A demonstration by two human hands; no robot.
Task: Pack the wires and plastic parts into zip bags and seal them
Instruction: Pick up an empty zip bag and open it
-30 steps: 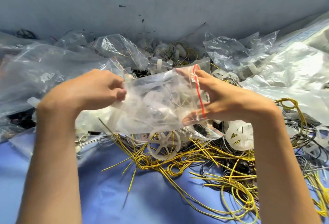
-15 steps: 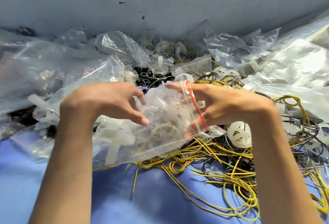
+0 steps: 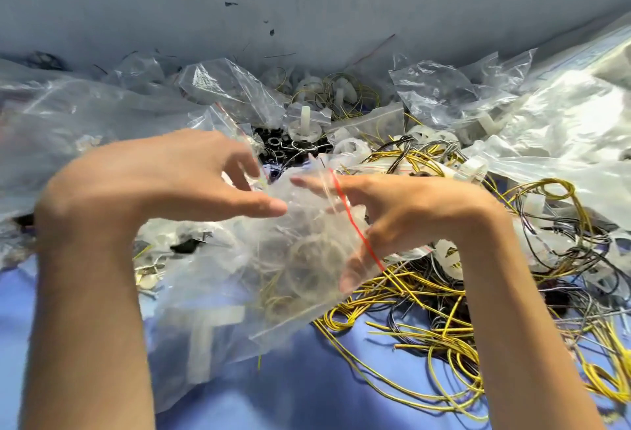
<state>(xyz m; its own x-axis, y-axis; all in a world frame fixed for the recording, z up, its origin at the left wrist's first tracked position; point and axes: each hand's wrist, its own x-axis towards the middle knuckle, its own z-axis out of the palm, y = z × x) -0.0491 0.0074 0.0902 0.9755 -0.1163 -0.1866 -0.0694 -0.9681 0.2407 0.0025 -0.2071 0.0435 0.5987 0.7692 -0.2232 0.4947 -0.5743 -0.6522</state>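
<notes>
Both your forearms reach in from the near edge, wrists cocked up. Your left hand hovers palm-down over the zip bag, grip apart: fingers splayed, thumb stretched toward the right, holding nothing. Your right hand sits at the bag's mouth, index finger and thumb spread wide along the red zip line and seen through the plastic. With the motion blur you cannot tell whether that grip is clamped on the film. The bag lies between your hands against the heap of yellow wires on the blue desk, with wire and pale round parts inside. Crumpled clear bags pile up behind.
</notes>
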